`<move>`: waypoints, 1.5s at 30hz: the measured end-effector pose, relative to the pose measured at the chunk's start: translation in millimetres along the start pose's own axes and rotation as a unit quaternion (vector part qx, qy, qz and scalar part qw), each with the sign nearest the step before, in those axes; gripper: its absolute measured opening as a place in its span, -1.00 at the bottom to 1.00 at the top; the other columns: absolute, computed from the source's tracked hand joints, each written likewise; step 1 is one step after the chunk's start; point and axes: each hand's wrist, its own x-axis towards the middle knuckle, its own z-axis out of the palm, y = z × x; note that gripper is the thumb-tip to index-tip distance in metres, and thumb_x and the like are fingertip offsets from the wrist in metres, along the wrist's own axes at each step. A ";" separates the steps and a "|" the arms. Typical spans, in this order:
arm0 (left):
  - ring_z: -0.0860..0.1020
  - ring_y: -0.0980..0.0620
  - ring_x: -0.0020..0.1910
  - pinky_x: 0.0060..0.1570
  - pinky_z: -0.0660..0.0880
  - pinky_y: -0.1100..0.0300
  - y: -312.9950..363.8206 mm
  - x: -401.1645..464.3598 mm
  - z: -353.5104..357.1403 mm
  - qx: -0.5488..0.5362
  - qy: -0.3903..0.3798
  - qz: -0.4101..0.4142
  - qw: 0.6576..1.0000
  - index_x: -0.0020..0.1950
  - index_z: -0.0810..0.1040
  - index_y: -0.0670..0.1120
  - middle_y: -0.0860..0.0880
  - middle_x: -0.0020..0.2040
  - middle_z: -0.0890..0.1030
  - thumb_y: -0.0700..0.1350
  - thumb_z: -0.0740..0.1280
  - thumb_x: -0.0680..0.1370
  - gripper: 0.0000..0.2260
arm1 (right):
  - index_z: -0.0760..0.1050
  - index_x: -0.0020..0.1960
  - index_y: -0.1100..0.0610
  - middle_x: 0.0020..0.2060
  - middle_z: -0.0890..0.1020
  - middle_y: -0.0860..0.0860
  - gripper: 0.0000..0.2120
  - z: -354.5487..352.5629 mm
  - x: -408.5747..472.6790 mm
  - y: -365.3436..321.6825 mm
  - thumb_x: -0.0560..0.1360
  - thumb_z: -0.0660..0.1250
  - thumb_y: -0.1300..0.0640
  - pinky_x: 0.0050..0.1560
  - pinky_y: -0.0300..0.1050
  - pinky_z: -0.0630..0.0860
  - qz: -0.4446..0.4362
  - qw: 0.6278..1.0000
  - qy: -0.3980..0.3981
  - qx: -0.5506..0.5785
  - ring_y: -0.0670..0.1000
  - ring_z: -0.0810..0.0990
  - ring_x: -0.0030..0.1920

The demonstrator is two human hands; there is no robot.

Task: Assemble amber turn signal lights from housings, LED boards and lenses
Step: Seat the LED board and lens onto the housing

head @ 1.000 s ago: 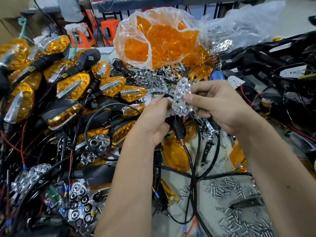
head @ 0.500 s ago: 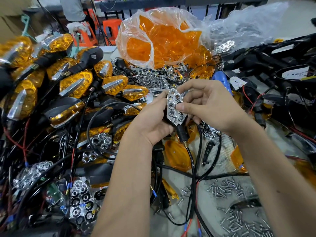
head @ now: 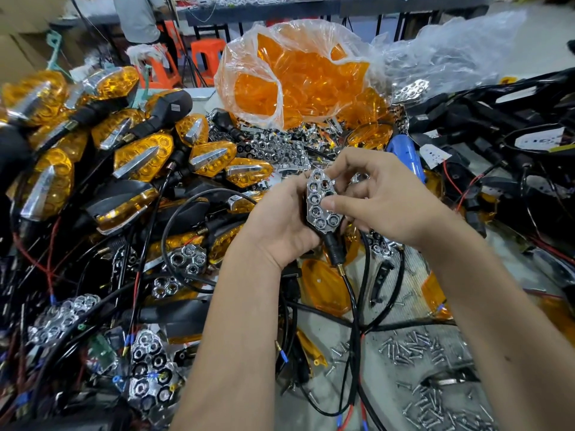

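Centrally, left hand curled round a black plastic turn signal housing, fingers behind and hidden, thumb along its left edge. Seated in the housing's open face, a chrome-plated reflector plate with hexagonal cells, held upright just above the cluttered table. Right hand half curled, thumb tip pressing the reflector's right side, index finger arched over its top edge; remaining fingers loosely bent and touching nothing visible. Black cable trailing down from the housing's stem, out of sight past the bottom edge.

Behind the hands, a clear plastic bag of amber lenses, mouth open. To the left, a heap of finished amber signal lights with chrome trim, the farthest ones blurred. Low at right, loose silver screws scattered on the pale tabletop. One loose amber lens flat below the left wrist. LED board inside the housing not discernible behind the reflector. Right-hand pile of black housings and wires too tangled to separate.
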 end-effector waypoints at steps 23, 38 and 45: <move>0.61 -0.13 0.23 0.27 0.57 -0.19 -14.4 10.1 -1.6 0.246 0.007 0.137 0.960 0.32 0.39 -0.03 -0.18 0.31 0.54 0.00 0.50 0.46 -0.50 | 0.68 0.16 -0.04 -0.01 0.76 -0.03 -0.64 -18.9 -2.9 8.8 0.43 0.59 0.26 0.05 0.03 0.68 -0.003 0.992 0.113 0.056 0.00 0.73 0.00; 0.53 0.01 -0.32 -0.29 0.48 0.17 -17.1 14.8 -4.6 0.282 -0.020 0.150 0.947 0.06 0.38 -0.04 -0.06 -0.16 0.46 -0.19 0.31 0.69 -0.88 | 0.72 -0.06 -0.01 -0.19 0.73 -0.01 -0.87 -20.6 0.7 14.3 0.60 0.44 0.17 -0.36 -0.18 0.57 0.011 0.978 0.151 0.145 -0.12 0.65 -0.22; 0.55 -0.05 -0.28 -0.26 0.52 0.11 -18.0 12.8 1.4 0.194 0.025 0.113 0.974 0.13 0.41 -0.11 -0.23 0.06 0.54 -0.14 0.13 0.76 -0.90 | 0.68 0.18 0.07 -0.02 0.71 -0.01 -0.79 -10.3 4.4 17.9 0.57 0.47 0.24 -0.30 -0.19 0.65 0.007 0.976 0.216 0.024 -0.07 0.71 -0.10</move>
